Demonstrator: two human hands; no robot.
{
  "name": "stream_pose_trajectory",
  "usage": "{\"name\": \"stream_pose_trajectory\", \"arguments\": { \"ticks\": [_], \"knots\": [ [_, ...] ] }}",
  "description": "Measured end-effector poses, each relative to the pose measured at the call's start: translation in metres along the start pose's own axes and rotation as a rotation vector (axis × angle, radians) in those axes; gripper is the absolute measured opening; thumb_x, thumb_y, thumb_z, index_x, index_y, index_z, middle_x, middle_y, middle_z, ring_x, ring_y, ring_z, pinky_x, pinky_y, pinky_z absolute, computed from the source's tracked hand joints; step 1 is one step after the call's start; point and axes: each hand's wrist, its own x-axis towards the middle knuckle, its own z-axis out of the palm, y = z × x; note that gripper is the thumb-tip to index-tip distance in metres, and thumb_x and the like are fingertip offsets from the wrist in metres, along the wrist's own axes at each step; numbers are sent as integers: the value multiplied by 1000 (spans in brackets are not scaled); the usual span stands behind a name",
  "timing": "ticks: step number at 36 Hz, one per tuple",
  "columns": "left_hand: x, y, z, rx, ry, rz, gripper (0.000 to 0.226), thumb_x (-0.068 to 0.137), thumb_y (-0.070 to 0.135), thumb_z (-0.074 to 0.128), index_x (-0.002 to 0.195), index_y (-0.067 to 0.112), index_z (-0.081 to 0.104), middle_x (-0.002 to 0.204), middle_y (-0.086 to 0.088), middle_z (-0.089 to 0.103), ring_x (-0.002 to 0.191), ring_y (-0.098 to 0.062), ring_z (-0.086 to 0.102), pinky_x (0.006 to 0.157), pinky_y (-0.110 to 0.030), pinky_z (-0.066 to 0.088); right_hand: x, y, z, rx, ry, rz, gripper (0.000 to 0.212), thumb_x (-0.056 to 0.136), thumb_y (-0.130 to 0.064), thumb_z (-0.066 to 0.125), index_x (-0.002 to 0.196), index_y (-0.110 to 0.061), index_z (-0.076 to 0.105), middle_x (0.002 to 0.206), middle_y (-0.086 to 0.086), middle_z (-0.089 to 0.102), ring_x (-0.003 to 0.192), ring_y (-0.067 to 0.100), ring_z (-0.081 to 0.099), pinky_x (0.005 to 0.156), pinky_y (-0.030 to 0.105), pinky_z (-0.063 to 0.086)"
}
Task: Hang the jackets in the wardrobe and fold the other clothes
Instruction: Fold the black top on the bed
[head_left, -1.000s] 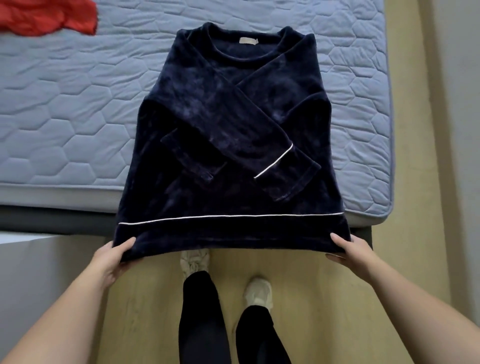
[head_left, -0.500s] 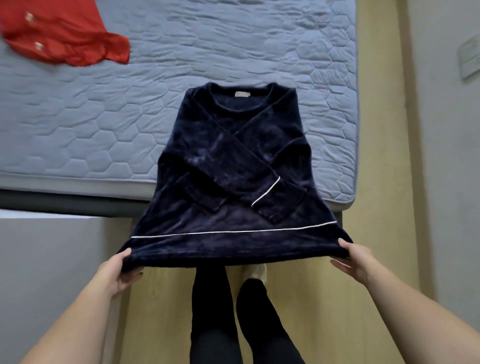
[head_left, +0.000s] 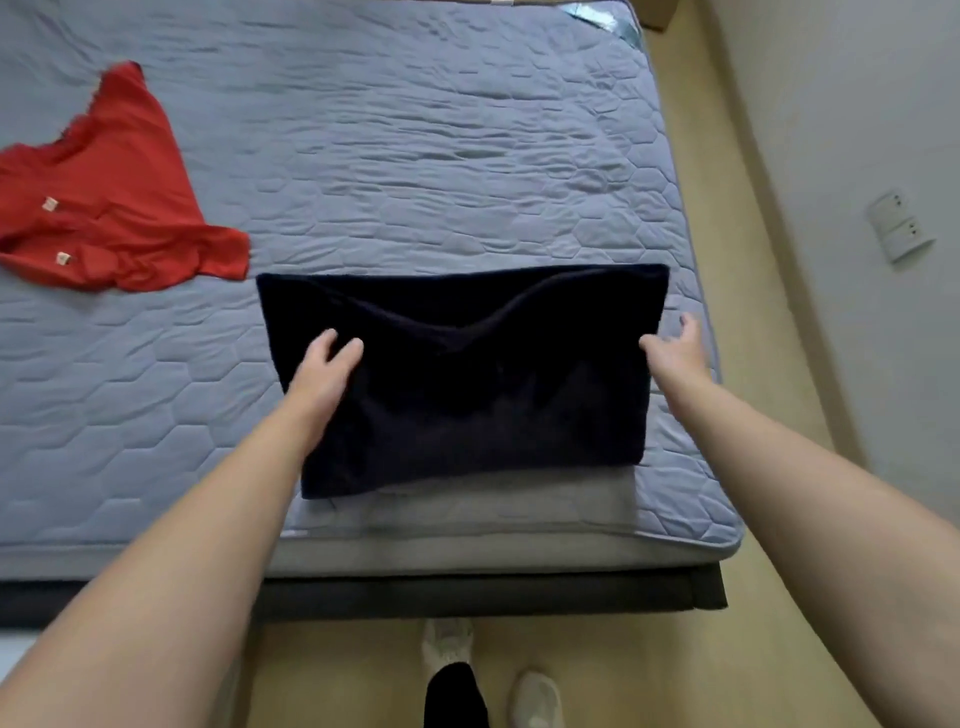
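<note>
- The left hand (head_left: 324, 371) lies flat on the left part of the folded navy sweater (head_left: 483, 405), fingers straight and holding nothing.
- The right hand (head_left: 675, 348) is spread wide at the sweater's right edge. Whether its fingertips touch the cloth is hard to tell.
- The sweater sits doubled over on the quilted mattress (head_left: 415, 156), near the front edge and right corner.
- It looks soft, plush and limp, fairly light, and likely to slump or unfold if lifted by one edge. Taking both short ends, or sliding palms underneath, should suit it best.
- Both forearms reach forward, nearly straight, over the bed's edge.
- A red garment (head_left: 104, 197) lies crumpled, well apart to the left.
</note>
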Motion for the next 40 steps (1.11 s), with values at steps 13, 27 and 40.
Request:
{"name": "stream_pose_trajectory", "arguments": {
  "ticks": [13,27,40],
  "knots": [
    [29,-156,78,1576,-237,355,111,86,38,65,146,20,-27,158,-12,-19,147,-33,-5,114,-53,17,6,149,125,-1375,-280,-629,106,87,-33,62,146,-29,-25,159,8,-17,147,32,-8,113,59,10],
    [27,-168,76,1666,-327,501,62,88,6,47,144,16,22,117,-5,54,98,-23,60,68,-34,43,-5,162,115,-1293,-403,-732,46,87,-6,50,128,-20,39,111,8,45,96,30,52,62,33,33],
    [-29,-165,49,1520,-671,248,45,91,56,42,119,21,46,124,-4,53,113,-24,51,88,-39,44,-31,180,63,-1243,-953,-324,40,82,-30,58,121,-24,50,121,6,47,112,26,52,83,30,42]
  ]
}}
